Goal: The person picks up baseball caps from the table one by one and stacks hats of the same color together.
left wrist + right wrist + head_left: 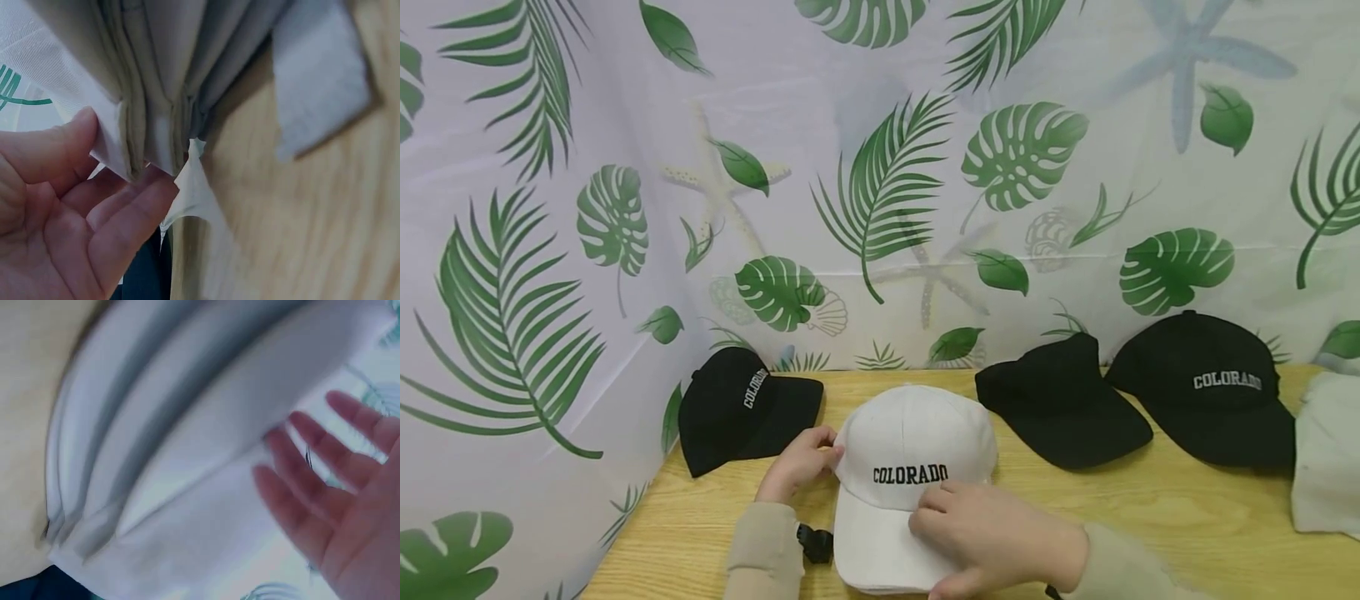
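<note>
A white cap [917,417] with dark COLORADO lettering lies at the front centre of the table, brim toward me. The right wrist view shows several white brims [206,450] nested in a stack under it. My left hand [797,462] is at the stack's left side; up close, its thumb and fingers [128,219] pinch the layered lower edges [128,125]. A pale strap end [322,81] sticks out over the table there. My right hand [992,533] reaches over the top cap's brim, its fingers spread and loosely extended, fingertips at the crown's front just below the lettering.
A black COLORADO cap [730,412] stands at the back left. Two more black caps, one turned sideways [1060,400] and one facing front [1202,400], stand at the back right. White fabric [1326,458] lies at the right edge. A leaf-print cloth [887,208] hangs behind the table.
</note>
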### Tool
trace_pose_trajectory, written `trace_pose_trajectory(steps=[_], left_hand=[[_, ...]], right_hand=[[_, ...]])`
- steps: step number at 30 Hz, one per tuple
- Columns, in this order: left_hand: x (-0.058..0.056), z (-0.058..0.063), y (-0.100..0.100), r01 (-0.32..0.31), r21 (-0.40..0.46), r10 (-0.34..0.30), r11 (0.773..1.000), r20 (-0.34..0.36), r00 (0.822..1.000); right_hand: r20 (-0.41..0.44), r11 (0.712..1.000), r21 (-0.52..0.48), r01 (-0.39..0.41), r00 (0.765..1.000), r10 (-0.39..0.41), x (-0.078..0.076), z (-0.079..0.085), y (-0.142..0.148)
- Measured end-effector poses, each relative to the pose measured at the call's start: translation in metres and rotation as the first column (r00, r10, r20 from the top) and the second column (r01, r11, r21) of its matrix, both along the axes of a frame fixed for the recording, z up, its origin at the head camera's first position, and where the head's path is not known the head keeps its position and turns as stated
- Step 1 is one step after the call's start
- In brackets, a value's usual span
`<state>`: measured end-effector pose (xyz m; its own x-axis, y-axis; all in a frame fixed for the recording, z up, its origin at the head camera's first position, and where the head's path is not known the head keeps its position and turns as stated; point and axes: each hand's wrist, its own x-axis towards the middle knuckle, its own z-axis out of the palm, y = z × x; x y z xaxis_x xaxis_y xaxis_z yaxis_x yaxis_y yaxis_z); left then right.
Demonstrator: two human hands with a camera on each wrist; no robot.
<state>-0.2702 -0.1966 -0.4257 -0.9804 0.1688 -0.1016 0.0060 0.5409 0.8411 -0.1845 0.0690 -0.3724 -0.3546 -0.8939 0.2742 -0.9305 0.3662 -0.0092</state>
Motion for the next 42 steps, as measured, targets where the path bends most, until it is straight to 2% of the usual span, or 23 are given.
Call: trace_pose_trajectory(steps=[5, 11, 19, 23, 26, 28, 31, 33, 35, 37, 39, 42], left_hand=[[-0.001, 0.0, 0.001, 0.023, 0.019, -0.023, 1.0, 0.019, 1.0], [0.0, 0.004, 0.002, 0.032, 0.018, -0.032, 0.999, 0.018, 0.999], [-0.001, 0.006, 0.001, 0.046, 0.037, -0.046, 0.998, -0.004, 0.999], [-0.003, 0.006, 0.001, 0.046, 0.042, -0.046, 0.998, 0.004, 0.999], [-0.002, 0.006, 0.003, 0.039, 0.05, -0.04, 0.998, 0.024, 0.999], [-0.001, 0.008, 0.003, 0.026, 0.065, -0.028, 0.998, 0.031, 0.999], [0.002, 0.013, 0.005, 0.031, 0.101, -0.031, 0.994, -0.005, 1.0], [0.004, 0.018, 0.007, 0.057, 0.123, -0.051, 0.991, -0.056, 0.997], [0.008, 0.025, 0.011, 0.1, 0.116, -0.085, 0.988, -0.126, 0.988], [0.012, 0.034, 0.018, 0.151, 0.09, -0.131, 0.984, -0.196, 0.972], [0.017, 0.042, 0.025, 0.207, 0.023, -0.194, 0.978, -0.259, 0.946], [0.025, 0.05, 0.036, 0.29, -0.114, -0.311, 0.95, -0.299, 0.902]], right_hand=[[-0.067, 0.996, 0.075, 0.039, 0.997, -0.034, 0.01, -0.004, -0.008], [-0.034, 0.989, 0.142, 0.037, 0.999, -0.032, 0.014, 0.002, -0.014], [0.013, 0.982, 0.189, -0.014, 1.0, 0.012, 0.011, 0.004, -0.021], [0.021, 0.979, 0.206, -0.005, 1.0, 0.001, 0.011, 0.004, -0.02], [0.038, 0.985, 0.172, -0.003, 0.999, -0.004, 0.01, 0.0, -0.017], [0.086, 0.993, 0.119, -0.007, 0.996, -0.003, 0.008, -0.002, -0.011], [0.117, 0.999, -0.047, 0.004, 0.993, 0.001, 0.001, -0.005, 0.001], [0.094, 0.983, -0.183, 0.018, 0.996, -0.001, -0.005, -0.005, 0.009], [0.014, 0.951, -0.304, 0.057, 0.998, -0.056, -0.012, -0.005, 0.015], [-0.029, 0.924, -0.363, 0.121, 0.99, -0.141, -0.02, -0.004, 0.018], [-0.028, 0.917, -0.343, 0.206, 0.973, -0.229, -0.028, -0.003, 0.018], [0.037, 0.929, -0.214, 0.303, 0.953, -0.302, -0.039, -0.005, 0.015]])
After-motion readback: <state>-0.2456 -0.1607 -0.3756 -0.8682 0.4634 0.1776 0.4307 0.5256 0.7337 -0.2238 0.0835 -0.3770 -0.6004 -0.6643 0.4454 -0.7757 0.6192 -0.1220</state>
